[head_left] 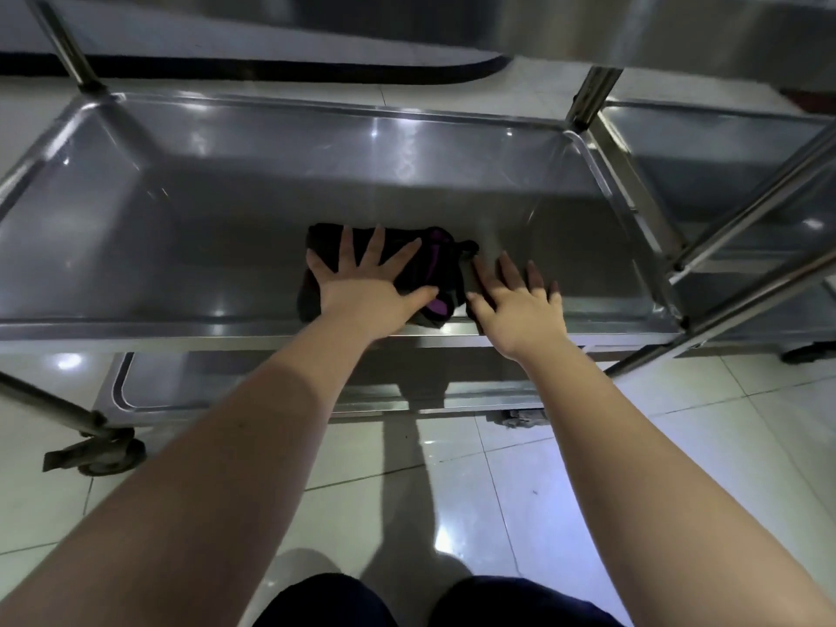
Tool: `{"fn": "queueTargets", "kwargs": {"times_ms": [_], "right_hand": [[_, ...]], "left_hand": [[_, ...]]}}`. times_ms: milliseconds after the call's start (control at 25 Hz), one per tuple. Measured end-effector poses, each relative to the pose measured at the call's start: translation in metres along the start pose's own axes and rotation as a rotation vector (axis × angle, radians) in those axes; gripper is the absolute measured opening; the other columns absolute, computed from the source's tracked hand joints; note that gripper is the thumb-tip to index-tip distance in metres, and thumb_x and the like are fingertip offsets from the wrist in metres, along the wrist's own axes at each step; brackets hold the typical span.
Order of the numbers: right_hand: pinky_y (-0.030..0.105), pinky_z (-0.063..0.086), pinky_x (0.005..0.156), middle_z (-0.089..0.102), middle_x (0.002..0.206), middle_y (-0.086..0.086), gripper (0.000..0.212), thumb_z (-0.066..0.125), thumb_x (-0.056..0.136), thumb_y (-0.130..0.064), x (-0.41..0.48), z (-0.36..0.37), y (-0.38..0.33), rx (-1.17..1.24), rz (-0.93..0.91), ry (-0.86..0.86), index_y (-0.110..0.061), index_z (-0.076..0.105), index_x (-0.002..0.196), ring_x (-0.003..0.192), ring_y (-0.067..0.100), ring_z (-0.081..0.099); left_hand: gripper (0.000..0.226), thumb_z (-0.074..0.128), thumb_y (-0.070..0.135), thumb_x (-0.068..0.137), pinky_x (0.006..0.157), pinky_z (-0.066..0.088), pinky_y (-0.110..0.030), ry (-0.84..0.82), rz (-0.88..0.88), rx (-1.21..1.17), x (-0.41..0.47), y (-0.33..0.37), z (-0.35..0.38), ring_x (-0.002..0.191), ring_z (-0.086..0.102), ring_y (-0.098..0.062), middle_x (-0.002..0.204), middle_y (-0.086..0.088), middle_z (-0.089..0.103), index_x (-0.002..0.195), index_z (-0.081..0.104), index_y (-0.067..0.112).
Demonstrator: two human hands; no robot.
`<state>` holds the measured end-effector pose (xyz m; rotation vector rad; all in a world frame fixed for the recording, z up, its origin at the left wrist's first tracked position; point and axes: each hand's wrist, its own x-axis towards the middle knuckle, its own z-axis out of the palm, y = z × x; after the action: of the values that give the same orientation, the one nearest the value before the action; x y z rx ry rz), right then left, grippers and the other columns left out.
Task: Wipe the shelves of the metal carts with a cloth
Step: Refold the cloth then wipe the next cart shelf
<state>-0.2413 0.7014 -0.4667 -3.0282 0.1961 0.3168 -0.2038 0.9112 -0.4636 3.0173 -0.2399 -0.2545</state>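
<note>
Left hand: the left hand (pixel 366 282) lies flat, its fingers straight and spread wide, and presses on the dark crumpled cloth with purple patches (pixel 434 269); it grips nothing.
Right hand: the right hand (pixel 515 305) is also flat with straight fingers, at 3 o'clock of the cloth. Its thumb side seems to touch the cloth's edge, and it holds nothing.
Why so: I judge that spread palms give wide, even pressure, so the cloth slides without bunching.
Cloth place: it lies on the shallow stainless-steel tray shelf (pixel 181 210), at the shelf's 6 o'clock side, near the front rim.
Shelf material: smooth, reflecting metal with a raised rim and rounded corners; the rim would stop a wiping stroke.
Cloth texture: soft and folded, its thickness uneven.
Around: a lower steel shelf (pixel 226 382) is under it. A second steel cart (pixel 724 142) stands at 2 o'clock and a grey caster wheel (pixel 108 454) at 8 o'clock, on glossy pale floor tiles (pixel 452 491).
</note>
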Motion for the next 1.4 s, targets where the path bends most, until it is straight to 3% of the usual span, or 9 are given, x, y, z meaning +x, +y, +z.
{"fn": "queueTargets", "kwargs": {"times_ms": [120,200,480,840,1000,1200,1400], "right_hand": [[0.065,-0.006,0.111,-0.001,0.163,-0.015,0.052,0.021,0.099,-0.057,0.039,-0.017,-0.011,0.001,-0.021,0.000,-0.051,0.011,0.149,0.149,0.030,-0.011],[0.062,-0.004,0.115,0.004,0.163,-0.011,0.051,0.022,0.101,-0.053,0.069,-0.025,-0.026,-0.001,-0.129,0.073,-0.043,0.019,0.151,0.149,0.031,-0.009],[0.060,-0.004,0.116,-0.001,0.164,-0.011,0.054,0.012,0.101,-0.050,0.080,-0.011,-0.043,0.021,-0.142,0.077,-0.043,0.001,0.153,0.150,0.030,-0.006],[0.059,-0.005,0.116,-0.003,0.163,-0.012,0.054,0.008,0.099,-0.052,0.092,0.004,-0.039,-0.022,-0.134,0.144,-0.047,-0.003,0.151,0.150,0.031,-0.005],[0.056,-0.003,0.117,0.004,0.163,-0.015,0.052,0.014,0.100,-0.054,0.094,0.003,-0.036,0.011,-0.149,0.172,-0.048,0.006,0.151,0.150,0.029,0.000],[0.057,-0.003,0.116,0.005,0.163,-0.015,0.051,0.017,0.100,-0.055,0.090,-0.004,-0.042,0.015,-0.132,0.141,-0.048,0.012,0.150,0.149,0.030,0.002],[0.057,-0.003,0.117,0.004,0.163,-0.015,0.051,0.018,0.102,-0.050,0.087,-0.010,-0.043,0.012,-0.103,0.101,-0.045,0.012,0.152,0.150,0.030,0.000]], "left_hand": [[0.076,0.017,0.089,0.078,0.108,-0.006,-0.071,0.014,-0.038,-0.017,0.037,-0.018,-0.012,0.149,-0.015,-0.030,0.163,0.012,-0.009,0.144,-0.008,0.062],[0.075,0.014,0.090,0.077,0.109,-0.006,-0.071,0.027,-0.048,-0.018,0.050,-0.030,-0.012,0.149,-0.014,-0.029,0.163,0.014,-0.010,0.143,-0.009,0.063],[0.079,-0.002,0.090,0.067,0.109,-0.007,-0.070,0.022,-0.075,-0.007,0.041,-0.025,-0.014,0.149,-0.017,-0.029,0.162,0.014,-0.014,0.140,-0.015,0.064],[0.087,-0.009,0.093,0.063,0.101,-0.017,-0.074,0.070,-0.084,0.052,0.050,-0.017,-0.001,0.147,-0.018,-0.037,0.163,0.007,-0.013,0.143,-0.014,0.060],[0.080,0.007,0.094,0.070,0.106,-0.008,-0.075,0.104,-0.032,0.059,0.066,-0.051,-0.014,0.150,-0.012,-0.027,0.163,0.015,-0.009,0.143,-0.006,0.064],[0.081,0.015,0.091,0.075,0.109,0.000,-0.073,0.037,-0.267,-0.006,0.065,-0.114,-0.037,0.149,-0.012,-0.030,0.164,0.011,-0.008,0.148,0.000,0.058],[0.085,0.020,0.093,0.071,0.106,-0.007,-0.075,-0.052,-0.006,0.019,0.036,-0.017,-0.015,0.147,-0.019,-0.037,0.163,0.010,-0.014,0.145,-0.008,0.061]]}}
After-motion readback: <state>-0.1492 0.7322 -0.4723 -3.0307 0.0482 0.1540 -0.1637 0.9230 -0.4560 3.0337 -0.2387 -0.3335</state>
